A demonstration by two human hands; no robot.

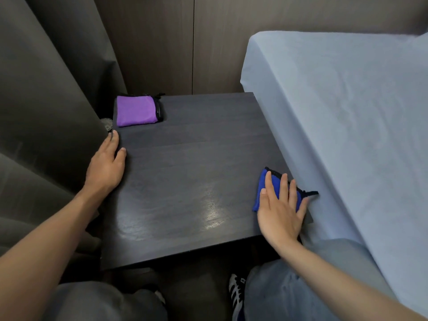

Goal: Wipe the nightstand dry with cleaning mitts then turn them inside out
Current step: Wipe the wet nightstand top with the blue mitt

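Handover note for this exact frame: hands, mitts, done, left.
Left hand: flat and open on the nightstand's left edge, holding nothing.
Right hand: pressed flat on top of the blue mitt at the right edge beside the bed, not inside it.
Purple mitt: lying untouched at the back-left corner.
Done: cannot tell how far the wipe has got; a sheen shows near the front centre.
Left: finish wiping, then turn both mitts inside out.
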